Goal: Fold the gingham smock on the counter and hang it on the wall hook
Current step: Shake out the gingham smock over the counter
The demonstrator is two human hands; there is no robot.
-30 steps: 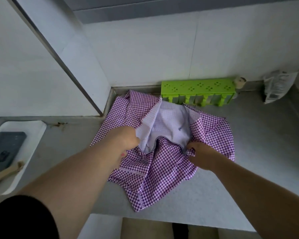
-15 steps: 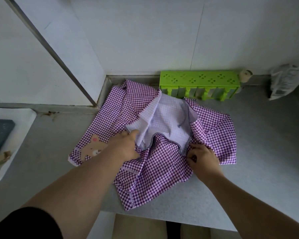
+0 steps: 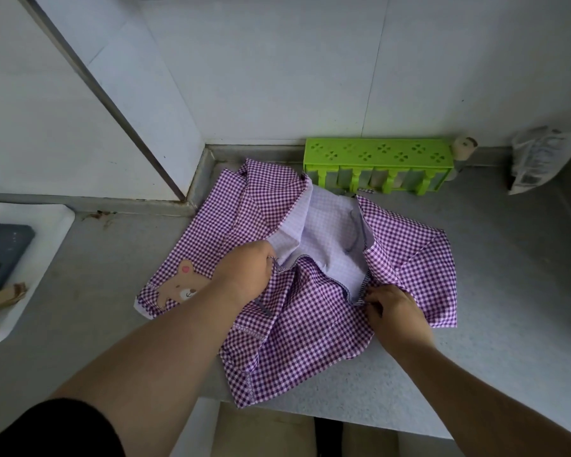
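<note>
Head camera, looking down: I see the purple gingham smock (image 3: 310, 311) rumpled on the grey counter (image 3: 491, 324), its lilac lining open (bear patch at left), the left hand (image 3: 246, 275) gripping one opening edge, the right hand (image 3: 393, 311) pinching the other, near a green rack (image 3: 378, 161).

Setting: domestic kitchen or utility corner. Evidence: speckled grey counter (image 3: 475, 291) with raised back lip, white tiled walls (image 3: 277, 77), green plastic rack (image 3: 378, 159) against the wall, white tray (image 3: 47, 232) at left, printed bag (image 3: 538, 159) at right.
</note>
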